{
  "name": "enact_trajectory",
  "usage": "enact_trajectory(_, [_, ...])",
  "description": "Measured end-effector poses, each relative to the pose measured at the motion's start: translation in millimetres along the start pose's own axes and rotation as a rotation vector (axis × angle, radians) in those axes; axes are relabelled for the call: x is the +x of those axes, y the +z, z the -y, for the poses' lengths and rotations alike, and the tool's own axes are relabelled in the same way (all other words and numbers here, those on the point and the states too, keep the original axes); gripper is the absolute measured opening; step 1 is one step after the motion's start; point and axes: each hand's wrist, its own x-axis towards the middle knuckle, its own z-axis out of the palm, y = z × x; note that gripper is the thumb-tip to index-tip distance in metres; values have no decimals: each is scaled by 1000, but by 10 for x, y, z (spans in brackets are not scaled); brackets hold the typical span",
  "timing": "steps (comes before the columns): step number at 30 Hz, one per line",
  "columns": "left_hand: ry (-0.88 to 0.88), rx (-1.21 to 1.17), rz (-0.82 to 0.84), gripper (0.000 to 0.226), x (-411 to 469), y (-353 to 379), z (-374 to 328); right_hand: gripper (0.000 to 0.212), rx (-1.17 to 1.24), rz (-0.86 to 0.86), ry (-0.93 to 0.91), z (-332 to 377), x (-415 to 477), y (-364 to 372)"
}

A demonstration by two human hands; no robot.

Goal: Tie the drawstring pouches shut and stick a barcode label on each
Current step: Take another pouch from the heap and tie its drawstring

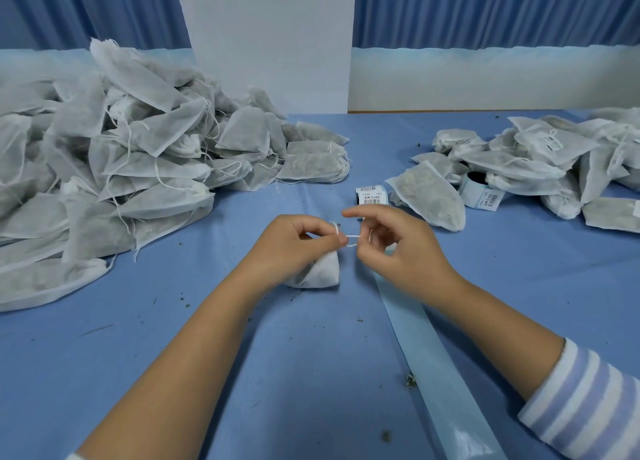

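Observation:
A small white drawstring pouch (320, 272) lies on the blue table (311, 373) at the centre, partly under my left hand (294, 241). My left hand pinches the pouch's neck and one end of its white drawstring (349, 240). My right hand (391, 241) pinches the other end of the drawstring, index finger raised. A roll of barcode labels (372, 195) stands just beyond my hands. A second label roll (479, 189) lies to the right among pouches.
A large heap of white pouches (114, 168) fills the left side. A smaller pile of pouches (554, 161), some labelled, lies at the right. A strip of pale backing paper (436, 362) runs from my right hand toward the near edge. A white pillar (270, 40) stands behind.

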Motion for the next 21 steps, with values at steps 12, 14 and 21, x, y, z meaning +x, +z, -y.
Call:
enact_trajectory(12, [5, 96, 94, 11, -19, -39, -9, 12, -352, 94, -174, 6, -20, -26])
enact_trajectory(14, [19, 112, 62, 12, -9, -31, 4, 10, -338, 96, -137, -7, -7, -36])
enact_trajectory(21, [63, 141, -28, 10, 0, -23, 29, 13, 51, 108, 237, -12, 36, -21])
